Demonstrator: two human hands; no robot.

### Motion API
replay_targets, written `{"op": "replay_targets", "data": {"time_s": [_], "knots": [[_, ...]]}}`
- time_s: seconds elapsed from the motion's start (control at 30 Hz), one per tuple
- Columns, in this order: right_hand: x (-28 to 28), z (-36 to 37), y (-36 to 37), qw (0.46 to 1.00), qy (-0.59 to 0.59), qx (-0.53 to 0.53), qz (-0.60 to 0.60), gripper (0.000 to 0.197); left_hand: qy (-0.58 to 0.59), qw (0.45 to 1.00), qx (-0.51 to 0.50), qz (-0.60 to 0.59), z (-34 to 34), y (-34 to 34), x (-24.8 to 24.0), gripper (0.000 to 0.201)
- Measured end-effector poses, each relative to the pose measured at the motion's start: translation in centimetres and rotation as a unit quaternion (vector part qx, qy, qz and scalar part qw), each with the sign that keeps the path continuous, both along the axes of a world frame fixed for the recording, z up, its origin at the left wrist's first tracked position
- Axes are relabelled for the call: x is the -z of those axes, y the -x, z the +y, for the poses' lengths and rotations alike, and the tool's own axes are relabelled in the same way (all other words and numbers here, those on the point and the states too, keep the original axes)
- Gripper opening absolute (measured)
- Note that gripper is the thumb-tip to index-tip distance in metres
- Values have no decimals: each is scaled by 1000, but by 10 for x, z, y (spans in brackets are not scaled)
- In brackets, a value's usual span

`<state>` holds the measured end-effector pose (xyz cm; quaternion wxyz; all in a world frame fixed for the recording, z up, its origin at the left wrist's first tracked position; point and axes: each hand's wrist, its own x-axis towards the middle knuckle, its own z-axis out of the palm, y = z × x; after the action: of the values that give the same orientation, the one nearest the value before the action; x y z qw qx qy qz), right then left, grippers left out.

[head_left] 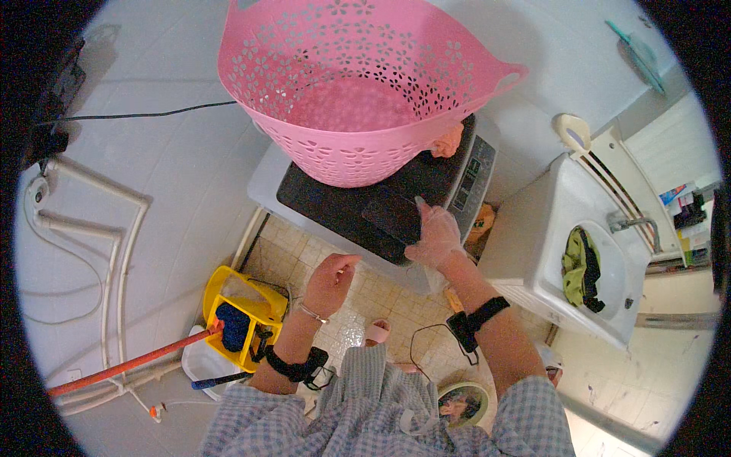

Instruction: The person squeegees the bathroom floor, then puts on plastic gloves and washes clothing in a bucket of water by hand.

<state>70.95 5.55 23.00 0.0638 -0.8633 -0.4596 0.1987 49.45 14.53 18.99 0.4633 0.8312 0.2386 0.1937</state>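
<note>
My right hand (438, 234), in what looks like a thin clear glove, is at the front of a grey washing machine's dark lid (320, 199). Its thumb and forefinger are at the edge of a dark flat rectangular thing (391, 216) over the lid; its kind is unclear. Held in front of the machine, my left hand (332, 283) has its fingers curled in, with nothing visible in them. A large pink laundry basket (335, 148) with flower-shaped holes stands on the lid, its visible inside bare. Some orange-pink cloth (448, 142) shows beside the basket, near the control panel (472, 174).
At right is a white washbasin (544, 259) with green and black cloth (581, 266) in it. A yellow mop bucket (218, 293) and a red pole (137, 358) are at lower left. White pipes (114, 282) run along the left wall. A bowl (481, 396) sits near my feet.
</note>
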Motion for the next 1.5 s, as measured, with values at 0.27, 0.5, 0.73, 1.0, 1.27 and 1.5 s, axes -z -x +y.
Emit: {"op": "replay_targets", "data": {"time_s": [0.27, 0.5, 0.73, 1.0, 1.27, 1.5], "knots": [[-7, 7, -5, 998, 34, -10, -49, 78, 45, 998, 1, 32, -23, -20, -13, 18], [-10, -1, -7, 998, -4, 33, -53, 76, 56, 996, 33, 55, -31, -32, -11, 19], [9, -20, -10, 988, -113, 30, -101, 77, 29, 996, 66, 52, -35, -49, -9, 21], [-28, -94, 1, 988, -12, 139, -62, 61, -8, 988, 154, 23, -62, -65, -5, 22], [17, -325, 77, 913, 76, 398, -42, 36, -45, 935, 341, 86, -143, -72, -22, 19], [38, -503, 243, 814, 222, 529, 92, 36, -122, 846, 481, 194, -229, -63, 2, 21]]}}
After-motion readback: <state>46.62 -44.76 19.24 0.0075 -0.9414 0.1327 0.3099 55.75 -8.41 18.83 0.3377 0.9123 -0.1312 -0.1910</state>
